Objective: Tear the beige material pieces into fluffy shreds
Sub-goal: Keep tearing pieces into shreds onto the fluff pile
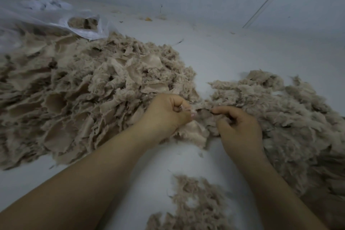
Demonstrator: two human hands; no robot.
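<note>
Work is appearing part done: left hand (pixel 166 114) and right hand (pixel 239 127) are pinching one piece (pixel 194 130) between unshredded pile (pixel 78 99) and fluffy shreds (pixel 280 110).

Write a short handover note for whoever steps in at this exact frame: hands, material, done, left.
Left hand: pinches one end of a beige piece.
Right hand: pinches the other end, mid-tear.
Untorn pieces: big pile on the left, by a plastic bag holding more.
Done: fluffy shreds heaped on the right, some nearer.
Left: finish this piece, then the left pile.
</note>
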